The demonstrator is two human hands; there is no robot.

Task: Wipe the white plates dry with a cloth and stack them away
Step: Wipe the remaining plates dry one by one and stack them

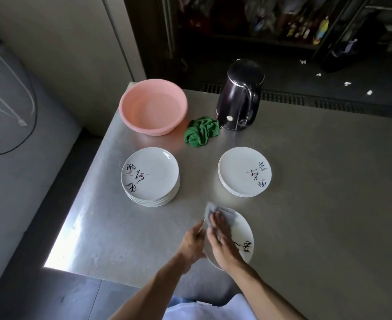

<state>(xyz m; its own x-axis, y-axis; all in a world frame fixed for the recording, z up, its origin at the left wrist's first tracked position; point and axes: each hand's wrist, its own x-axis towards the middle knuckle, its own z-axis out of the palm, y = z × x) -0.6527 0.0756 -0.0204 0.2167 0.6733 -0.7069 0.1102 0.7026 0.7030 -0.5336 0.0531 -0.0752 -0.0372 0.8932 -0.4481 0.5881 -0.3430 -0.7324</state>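
My left hand (191, 244) curls round the left rim of a white plate (243, 229) and my right hand (222, 241) lies flat-fingered on a grey cloth (210, 210), pressing it to the plate's face, so I judge I'm mid-wipe. Next it goes onto a stack; whether the left stack (150, 176) or right stack (244, 172) on the steel worktop (317, 204) is the dried one I cannot tell. Beyond sit a green rag (202, 131), pink basin (153, 107) and black kettle (240, 98), with dark shelves behind

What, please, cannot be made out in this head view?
All in the head view:
Plate: its left part, under the right hand and cloth.
Left hand: fingers, behind the plate's rim.
Left stack, right stack: plate counts, rims too small.
Shelf items: dark and blurred.
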